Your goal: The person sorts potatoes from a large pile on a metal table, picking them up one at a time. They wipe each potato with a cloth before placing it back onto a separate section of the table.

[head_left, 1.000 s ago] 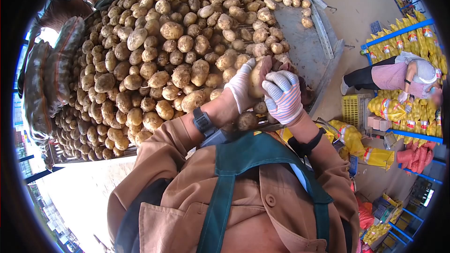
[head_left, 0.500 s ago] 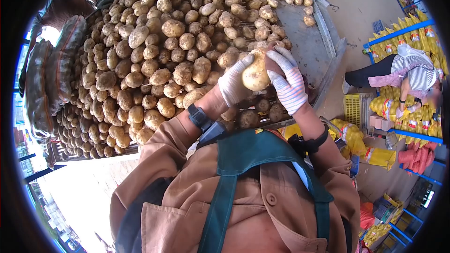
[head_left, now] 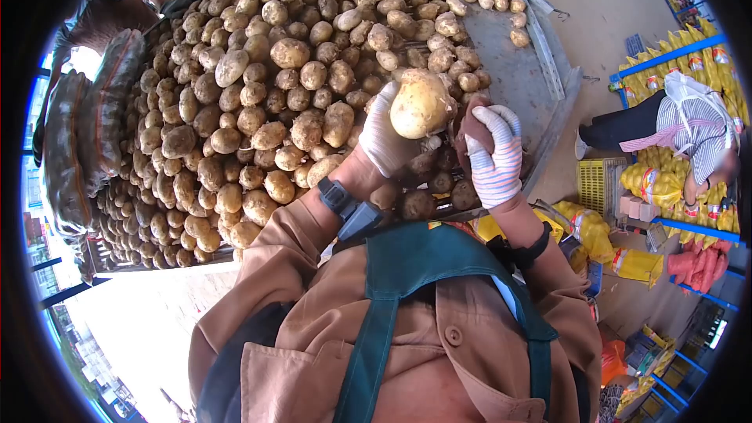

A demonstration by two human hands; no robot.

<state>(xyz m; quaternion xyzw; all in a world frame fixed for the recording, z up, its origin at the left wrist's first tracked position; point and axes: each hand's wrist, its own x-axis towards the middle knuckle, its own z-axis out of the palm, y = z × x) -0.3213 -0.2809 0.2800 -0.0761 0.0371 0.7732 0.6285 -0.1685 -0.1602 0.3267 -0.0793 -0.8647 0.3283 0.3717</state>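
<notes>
A large, pale potato rests in my left hand, which wears a white glove and is closed round its left side and underside. To its right, my right hand, in a striped glove, grips a reddish-brown cloth; whether it is cloth or a soft pad is hard to tell. A gap separates the cloth from the potato. Beneath and beyond both hands spreads a heap of soil-covered potatoes on a slatted rack.
Several small potatoes lie on the metal tray at the right. Filled sacks stand at the left, near another person. A co-worker bends over yellow net bags by a yellow crate.
My right hand has drawn away from the potato, down and to the right, taking the cloth along. The potato has shifted slightly up and left in my left hand.
</notes>
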